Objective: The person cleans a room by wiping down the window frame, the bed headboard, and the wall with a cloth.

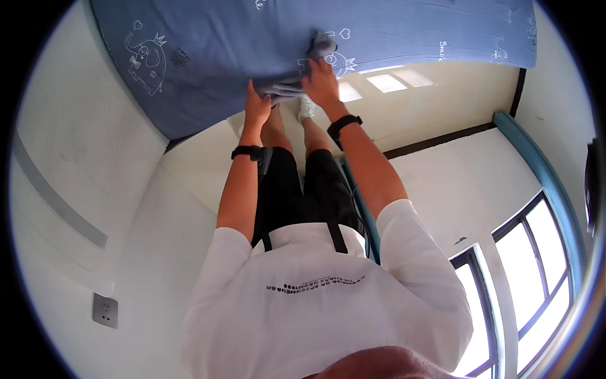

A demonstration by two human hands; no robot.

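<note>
Both our hands are on a grey cloth [287, 90]: the left hand [256, 108] pinches one end between thumb and fingers, the right hand [323, 83] is closed on it further along, slightly blurred. Cloth is dark grey, soft, creased into layered folds between the hands; a bunched grey lump [325, 44] sits just past the right fingers, can't tell if same piece. Cloth is at the near edge of the bed, over a blue sheet [208, 69] with white elephant drawings. Sheet lies open on both sides of the hands, lightly wrinkled. Bed edge slants past just below the hands; legs and a white shoe [307, 108] close under it. Pale floor [454, 95] opens to the right, with light patches. Left wall [57, 120] meets the bed's end; windows [533, 265] well apart, right.
</note>
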